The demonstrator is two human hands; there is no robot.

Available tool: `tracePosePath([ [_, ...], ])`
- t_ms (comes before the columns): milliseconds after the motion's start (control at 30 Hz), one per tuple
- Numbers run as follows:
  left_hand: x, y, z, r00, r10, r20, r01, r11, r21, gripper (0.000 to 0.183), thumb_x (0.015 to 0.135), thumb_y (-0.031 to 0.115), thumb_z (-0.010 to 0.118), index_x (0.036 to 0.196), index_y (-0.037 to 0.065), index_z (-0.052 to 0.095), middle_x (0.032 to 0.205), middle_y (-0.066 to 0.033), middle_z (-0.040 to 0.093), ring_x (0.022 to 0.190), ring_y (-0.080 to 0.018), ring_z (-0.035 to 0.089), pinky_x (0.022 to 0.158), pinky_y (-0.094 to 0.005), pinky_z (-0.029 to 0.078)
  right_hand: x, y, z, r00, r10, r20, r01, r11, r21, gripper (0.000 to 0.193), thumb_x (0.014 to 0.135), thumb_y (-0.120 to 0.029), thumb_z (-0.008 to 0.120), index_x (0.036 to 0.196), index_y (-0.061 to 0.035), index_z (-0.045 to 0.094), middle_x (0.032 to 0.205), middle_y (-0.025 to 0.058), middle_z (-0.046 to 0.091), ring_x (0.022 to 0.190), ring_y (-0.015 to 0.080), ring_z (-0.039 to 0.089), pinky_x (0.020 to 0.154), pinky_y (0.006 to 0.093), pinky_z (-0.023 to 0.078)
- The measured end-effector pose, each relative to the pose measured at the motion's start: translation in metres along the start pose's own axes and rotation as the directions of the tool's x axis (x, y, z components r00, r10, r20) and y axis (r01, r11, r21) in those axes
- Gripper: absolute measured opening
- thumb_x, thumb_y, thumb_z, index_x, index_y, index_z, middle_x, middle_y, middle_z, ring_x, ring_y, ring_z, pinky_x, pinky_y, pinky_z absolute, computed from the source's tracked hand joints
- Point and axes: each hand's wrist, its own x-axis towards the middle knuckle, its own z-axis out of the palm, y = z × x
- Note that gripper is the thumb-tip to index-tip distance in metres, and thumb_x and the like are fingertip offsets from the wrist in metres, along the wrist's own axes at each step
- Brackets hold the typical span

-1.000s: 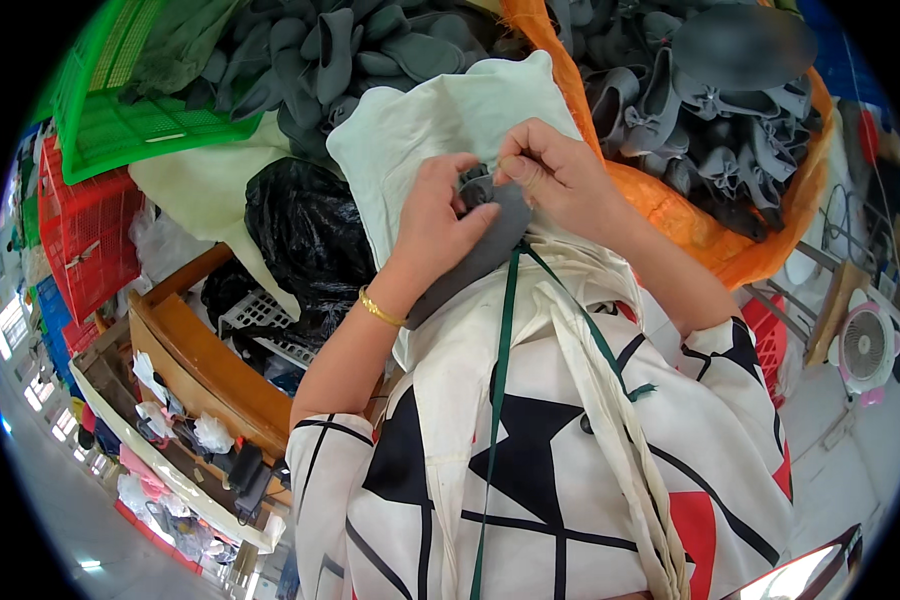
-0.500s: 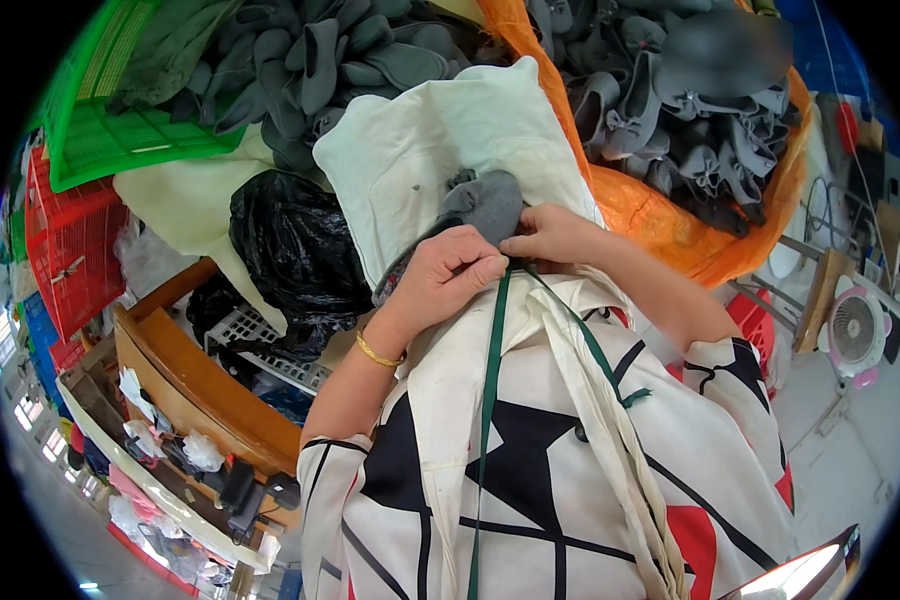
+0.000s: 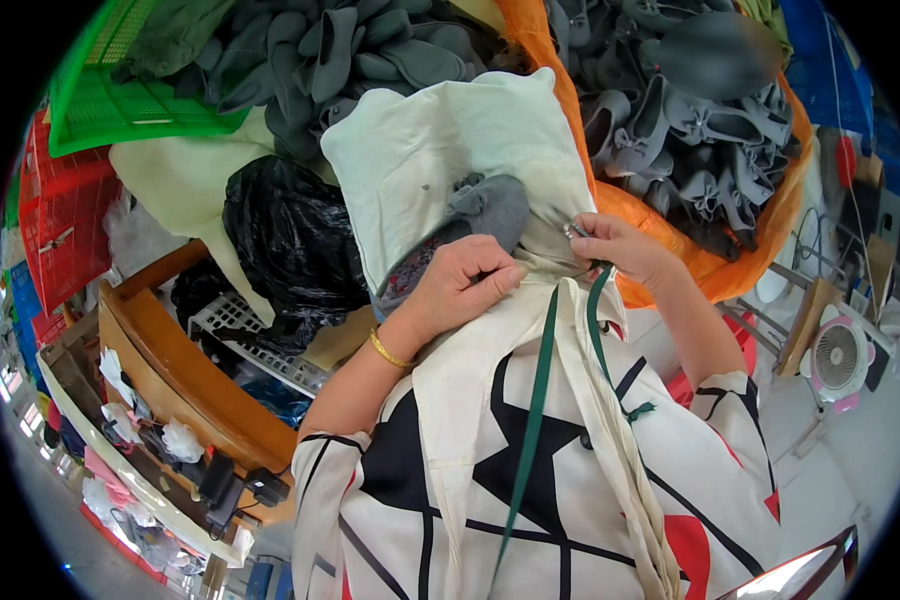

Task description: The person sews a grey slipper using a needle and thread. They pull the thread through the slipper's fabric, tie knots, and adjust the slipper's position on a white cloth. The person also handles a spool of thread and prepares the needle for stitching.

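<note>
A dark grey slip-on shoe [image 3: 505, 207] with a bow and a patterned lining lies tilted on a pale cushion-like cloth [image 3: 400, 150] in my lap. My left hand [image 3: 462, 280] has curled fingers and grips the shoe's near edge; the fingertips are hidden. To the right of the shoe, apart from it, my right hand [image 3: 615, 248] is closed on a small metal tool [image 3: 573, 230]. Only its shiny end shows between finger and thumb, so its kind is unclear. A green ribbon [image 3: 535, 420] hangs down over my apron, and another length of it runs beneath my right hand.
Grey shoes [image 3: 340, 60] lie heaped at the back left beside a green crate [image 3: 120, 110]. An orange sack [image 3: 705, 265] full of grey shoes stands right. A black plastic bag [image 3: 290, 250] and wooden furniture [image 3: 170, 350] are left; a fan [image 3: 838, 355] stands far right.
My right hand has drawn away from the shoe to the right, and a small metal end now shows in it. The ribbon has shifted right. More of the shoe's bow and opening is visible.
</note>
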Motion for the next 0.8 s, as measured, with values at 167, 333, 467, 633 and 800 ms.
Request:
tracePosePath([
  [167,0.001,-0.002,0.002,1.000,0.017,-0.023,-0.016,1.000,0.021,0.016,0.088,0.016,0.067,0.079,0.003,0.065,0.067,-0.0044,0.054,0.064,-0.0164,0.050,0.060,-0.0282,0.040,0.017,-0.028,0.039,0.966,-0.194,-0.173,0.144,0.953,-0.267,0.020,0.094,-0.022,0.061,0.102,-0.0043,0.063,0.077,0.0017,0.061,0.071,0.0114,0.059,0.062,0.0274,0.047],
  [333,0.001,0.001,0.001,0.998,0.026,-0.063,-0.024,0.999,0.037,0.017,0.087,0.018,0.068,0.078,0.004,0.064,0.067,-0.0057,0.052,0.064,-0.0193,0.049,0.059,-0.0295,0.040,0.032,-0.047,0.054,0.788,-0.614,-0.048,0.228,0.363,-0.903,0.027,0.089,-0.029,0.065,0.101,-0.0061,0.070,0.083,0.0075,0.064,0.075,0.0226,0.064,0.063,0.0340,0.048],
  [467,0.000,-0.003,0.002,0.995,0.052,-0.080,-0.048,0.998,0.044,0.017,0.086,0.018,0.068,0.078,0.004,0.063,0.067,-0.0059,0.052,0.064,-0.0200,0.049,0.059,-0.0296,0.041,0.031,-0.058,0.061,0.791,-0.612,-0.026,0.126,0.205,-0.971,0.028,0.084,-0.033,0.069,0.096,-0.0080,0.070,0.081,0.0086,0.062,0.075,0.0266,0.063,0.063,0.0370,0.049],
  [633,0.002,-0.004,0.001,0.994,0.067,-0.089,-0.064,0.997,0.040,0.016,0.086,0.017,0.069,0.078,0.004,0.064,0.067,-0.0057,0.053,0.064,-0.0204,0.050,0.059,-0.0298,0.041,0.043,-0.052,0.061,0.761,-0.648,0.032,0.110,0.081,-0.991,0.024,0.081,-0.032,0.070,0.089,-0.0092,0.069,0.077,0.0073,0.060,0.072,0.0273,0.063,0.059,0.0377,0.048],
  [800,0.003,-0.006,0.000,0.992,0.101,-0.072,-0.098,0.994,0.043,0.015,0.089,0.012,0.067,0.078,0.002,0.065,0.068,-0.0021,0.059,0.066,-0.0147,0.050,0.060,-0.0270,0.041,0.048,-0.053,0.062,0.759,-0.648,0.069,0.126,0.042,-0.991,0.021,0.081,-0.030,0.069,0.086,-0.0096,0.068,0.076,0.0067,0.060,0.071,0.0267,0.063,0.058,0.0376,0.048],
])
